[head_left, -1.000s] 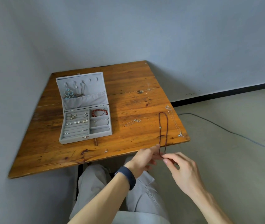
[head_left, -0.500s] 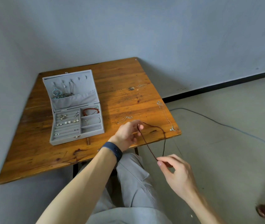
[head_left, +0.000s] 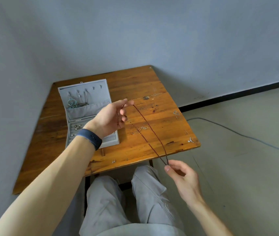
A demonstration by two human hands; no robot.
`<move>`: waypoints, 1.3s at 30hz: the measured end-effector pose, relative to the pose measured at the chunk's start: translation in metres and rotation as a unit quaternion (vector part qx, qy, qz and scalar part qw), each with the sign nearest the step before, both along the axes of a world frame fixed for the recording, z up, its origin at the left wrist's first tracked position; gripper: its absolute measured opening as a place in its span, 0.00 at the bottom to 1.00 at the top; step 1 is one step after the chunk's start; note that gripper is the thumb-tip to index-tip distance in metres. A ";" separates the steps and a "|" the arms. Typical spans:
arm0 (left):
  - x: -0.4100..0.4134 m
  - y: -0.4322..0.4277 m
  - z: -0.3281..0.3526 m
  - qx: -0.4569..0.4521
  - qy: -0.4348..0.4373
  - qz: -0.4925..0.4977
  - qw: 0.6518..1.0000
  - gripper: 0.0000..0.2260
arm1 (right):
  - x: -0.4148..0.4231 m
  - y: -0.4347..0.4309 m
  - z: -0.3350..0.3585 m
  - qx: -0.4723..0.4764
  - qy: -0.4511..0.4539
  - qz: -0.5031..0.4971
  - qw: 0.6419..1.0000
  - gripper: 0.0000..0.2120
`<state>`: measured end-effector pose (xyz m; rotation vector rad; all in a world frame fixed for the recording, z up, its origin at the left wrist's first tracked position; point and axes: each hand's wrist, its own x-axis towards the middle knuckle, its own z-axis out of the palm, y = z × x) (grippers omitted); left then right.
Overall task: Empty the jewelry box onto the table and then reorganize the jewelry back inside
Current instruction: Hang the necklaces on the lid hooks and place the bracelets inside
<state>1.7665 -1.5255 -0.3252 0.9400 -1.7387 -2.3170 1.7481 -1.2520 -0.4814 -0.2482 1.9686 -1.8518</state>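
Observation:
A long dark-red beaded necklace (head_left: 149, 133) is stretched taut in the air above the wooden table (head_left: 152, 86). My left hand (head_left: 113, 117) pinches its far end, raised in front of the open grey jewelry box (head_left: 84, 106). My right hand (head_left: 181, 174) pinches the near end just off the table's front edge. The box stands at the table's left, lid up, with necklaces hanging on the lid hooks and earrings in the tray; my left wrist hides much of the tray.
A thin silver chain (head_left: 182, 126) lies along the table's right edge, another small silver piece (head_left: 141, 129) near the middle, and a tiny earring (head_left: 113, 161) by the front edge. A cable (head_left: 237, 133) runs across the floor on the right. Walls close off the left and back.
My left hand has lifted the necklace's far end up and away toward the box, pulling the loop straight. My right hand stayed near the front edge, holding the other end.

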 end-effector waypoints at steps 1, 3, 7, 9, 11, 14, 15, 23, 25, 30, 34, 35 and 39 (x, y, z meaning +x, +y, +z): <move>0.004 -0.006 0.006 -0.006 0.010 0.004 1.000 0.10 | -0.001 -0.006 0.002 -0.007 -0.008 0.007 1.000 0.09; 0.013 -0.022 0.018 -0.007 0.022 0.029 0.999 0.11 | -0.004 -0.018 0.007 -0.028 -0.038 0.027 0.999 0.10; 0.040 -0.061 0.035 -0.069 -0.016 0.017 0.997 0.10 | -0.008 -0.043 0.017 -0.046 -0.062 0.073 0.994 0.10; 0.054 -0.077 0.041 -0.102 -0.033 -0.011 0.994 0.08 | -0.010 -0.057 0.022 -0.042 -0.059 0.092 0.993 0.09; 0.065 -0.089 0.048 -0.098 -0.021 -0.013 0.995 0.08 | -0.013 -0.072 0.026 -0.028 -0.046 0.107 0.993 0.09; 0.076 -0.103 0.057 -0.063 0.004 0.014 0.998 0.11 | -0.017 -0.091 0.030 -0.006 -0.013 0.123 0.992 0.09; 0.079 -0.106 0.057 -0.052 0.014 0.020 0.998 0.11 | -0.018 -0.096 0.030 0.004 -0.001 0.130 0.992 0.09; 0.079 -0.121 0.056 -0.300 -0.040 0.014 0.953 0.09 | -0.042 -0.135 0.026 0.051 0.019 0.114 0.992 0.04; 0.072 -0.121 0.065 -0.386 -0.038 0.063 0.920 0.08 | -0.053 -0.155 0.030 0.077 0.049 0.115 0.989 0.03; 0.054 -0.139 0.094 -0.492 0.005 0.149 0.858 0.07 | -0.087 -0.223 0.057 0.141 0.197 0.135 0.961 0.03; 0.044 -0.158 0.121 -0.506 0.047 0.199 0.838 0.06 | -0.109 -0.280 0.081 0.156 0.280 0.156 0.934 0.03; 0.041 -0.162 0.125 -0.513 0.053 0.207 0.832 0.05 | -0.112 -0.293 0.087 0.160 0.301 0.165 0.926 0.04; 0.028 -0.175 0.128 -0.515 0.067 0.228 0.824 0.06 | -0.120 -0.339 0.098 0.175 0.392 0.204 0.880 0.05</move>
